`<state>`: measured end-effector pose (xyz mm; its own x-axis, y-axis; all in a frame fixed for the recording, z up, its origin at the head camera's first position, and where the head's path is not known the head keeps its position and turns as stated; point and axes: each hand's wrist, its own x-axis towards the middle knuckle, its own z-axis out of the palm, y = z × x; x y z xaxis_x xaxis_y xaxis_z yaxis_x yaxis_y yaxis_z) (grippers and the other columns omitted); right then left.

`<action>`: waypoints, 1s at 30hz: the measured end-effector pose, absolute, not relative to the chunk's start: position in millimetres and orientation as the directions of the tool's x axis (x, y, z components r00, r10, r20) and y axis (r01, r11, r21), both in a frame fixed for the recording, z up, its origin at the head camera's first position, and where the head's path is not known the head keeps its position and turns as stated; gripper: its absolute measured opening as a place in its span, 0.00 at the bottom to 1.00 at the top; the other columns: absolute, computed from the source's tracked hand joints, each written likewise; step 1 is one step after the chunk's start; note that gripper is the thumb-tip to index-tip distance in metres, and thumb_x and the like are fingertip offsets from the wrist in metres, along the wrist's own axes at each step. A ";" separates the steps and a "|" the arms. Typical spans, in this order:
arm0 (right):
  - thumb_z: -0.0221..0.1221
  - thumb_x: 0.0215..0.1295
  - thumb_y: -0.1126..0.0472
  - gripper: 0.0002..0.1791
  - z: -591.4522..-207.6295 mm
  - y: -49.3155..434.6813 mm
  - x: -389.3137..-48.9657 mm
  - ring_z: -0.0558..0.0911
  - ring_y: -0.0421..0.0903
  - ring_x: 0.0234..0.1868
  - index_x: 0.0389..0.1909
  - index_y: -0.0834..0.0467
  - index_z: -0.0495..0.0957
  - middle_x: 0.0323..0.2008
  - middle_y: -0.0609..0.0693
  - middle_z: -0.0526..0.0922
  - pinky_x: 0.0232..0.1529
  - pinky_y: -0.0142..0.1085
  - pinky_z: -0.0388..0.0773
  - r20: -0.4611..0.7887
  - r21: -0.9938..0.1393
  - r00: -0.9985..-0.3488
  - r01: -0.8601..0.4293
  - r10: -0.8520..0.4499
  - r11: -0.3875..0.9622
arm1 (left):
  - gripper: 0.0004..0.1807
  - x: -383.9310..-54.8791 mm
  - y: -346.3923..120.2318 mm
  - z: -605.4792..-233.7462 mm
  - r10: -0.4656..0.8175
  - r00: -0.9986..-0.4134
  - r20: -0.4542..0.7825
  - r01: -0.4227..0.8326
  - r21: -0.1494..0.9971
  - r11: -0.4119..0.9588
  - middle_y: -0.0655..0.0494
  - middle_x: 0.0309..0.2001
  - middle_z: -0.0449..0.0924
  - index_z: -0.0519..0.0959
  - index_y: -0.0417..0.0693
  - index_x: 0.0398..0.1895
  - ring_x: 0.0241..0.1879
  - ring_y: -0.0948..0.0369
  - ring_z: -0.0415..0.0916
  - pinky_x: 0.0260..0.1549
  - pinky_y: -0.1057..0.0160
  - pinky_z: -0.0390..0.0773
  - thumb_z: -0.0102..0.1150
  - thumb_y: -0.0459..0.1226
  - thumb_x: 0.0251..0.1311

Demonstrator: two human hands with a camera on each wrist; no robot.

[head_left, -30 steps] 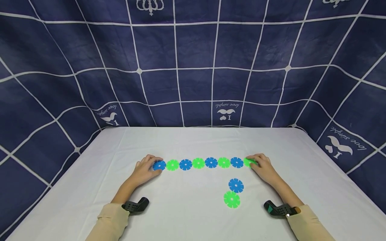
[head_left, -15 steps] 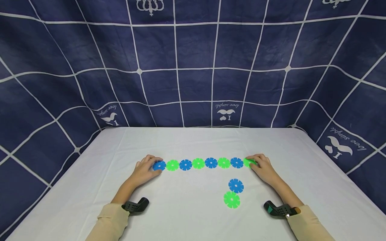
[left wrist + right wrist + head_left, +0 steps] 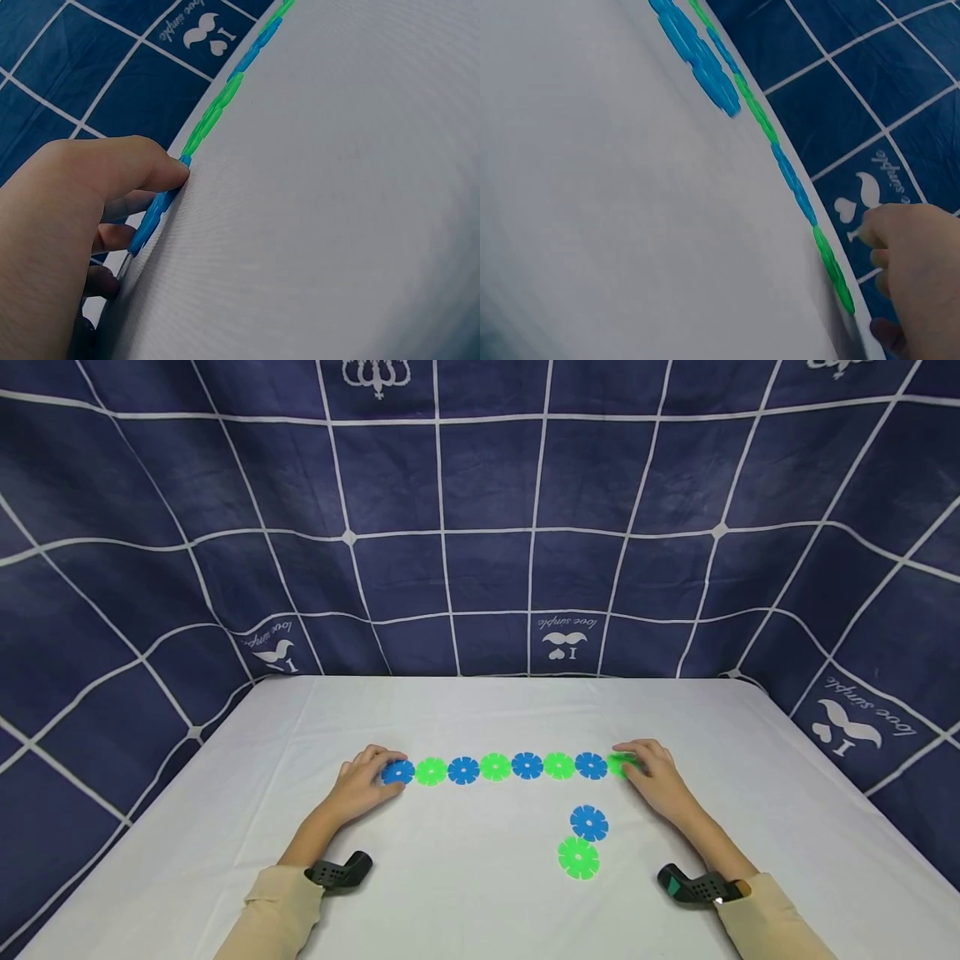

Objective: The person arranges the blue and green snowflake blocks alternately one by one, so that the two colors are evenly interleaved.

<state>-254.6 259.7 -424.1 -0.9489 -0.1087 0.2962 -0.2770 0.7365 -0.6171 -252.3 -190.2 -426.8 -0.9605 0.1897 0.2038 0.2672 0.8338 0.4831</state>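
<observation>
A row of notched plastic discs, blue and green by turns, crosses the white table. At its left end my left hand (image 3: 363, 783) pinches a blue disc (image 3: 397, 772), thumb on the near edge and fingers beyond. The left wrist view shows the thumb touching that blue disc (image 3: 154, 217). My right hand (image 3: 658, 783) hovers around the green disc (image 3: 619, 764) at the other end, its fingers loosely bent. A gap shows between them in the right wrist view, where the green disc (image 3: 831, 268) lies uncovered. Whether neighbouring discs interlock, I cannot tell.
Nearer to me lie a loose blue disc (image 3: 589, 823) and a loose green disc (image 3: 578, 857), their edges meeting. The white cloth-covered table (image 3: 465, 860) ends at a dark blue curtain (image 3: 487, 572) with white lines, which also hangs at both sides.
</observation>
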 end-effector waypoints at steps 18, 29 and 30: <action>0.57 0.60 0.60 0.11 -427.4 236.3 -228.8 0.68 0.34 0.32 0.43 0.51 0.77 0.35 0.45 0.75 0.34 0.27 0.66 0.243 -0.700 -0.835 -0.503 -0.493 0.507 | 0.24 -254.3 -190.9 -426.0 0.187 -0.962 0.199 0.262 0.479 0.838 0.49 0.50 0.69 0.74 0.51 0.52 0.52 0.52 0.66 0.40 0.58 0.56 0.59 0.45 0.48; 0.61 0.53 0.58 0.19 -418.1 236.3 -229.1 0.63 0.38 0.28 0.48 0.51 0.75 0.34 0.47 0.69 0.29 0.27 0.62 0.140 -0.682 -0.778 -0.524 -0.612 0.510 | 0.24 -254.0 -190.8 -427.2 0.180 -0.962 0.207 0.261 0.483 0.836 0.49 0.50 0.69 0.74 0.51 0.52 0.52 0.52 0.66 0.39 0.58 0.56 0.59 0.45 0.48; 0.61 0.52 0.57 0.19 -417.8 237.1 -228.5 0.63 0.38 0.27 0.48 0.50 0.75 0.34 0.47 0.68 0.29 0.27 0.62 0.132 -0.677 -0.778 -0.523 -0.615 0.517 | 0.24 -253.9 -189.8 -426.9 0.181 -0.962 0.203 0.260 0.487 0.834 0.49 0.50 0.69 0.74 0.51 0.52 0.52 0.52 0.66 0.39 0.58 0.56 0.59 0.45 0.48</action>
<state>-228.5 237.1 -417.8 -0.7778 -0.6146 0.1315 -0.5231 0.5171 -0.6775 -253.9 -189.8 -426.9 -0.9623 0.1814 0.2028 0.2598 0.8339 0.4869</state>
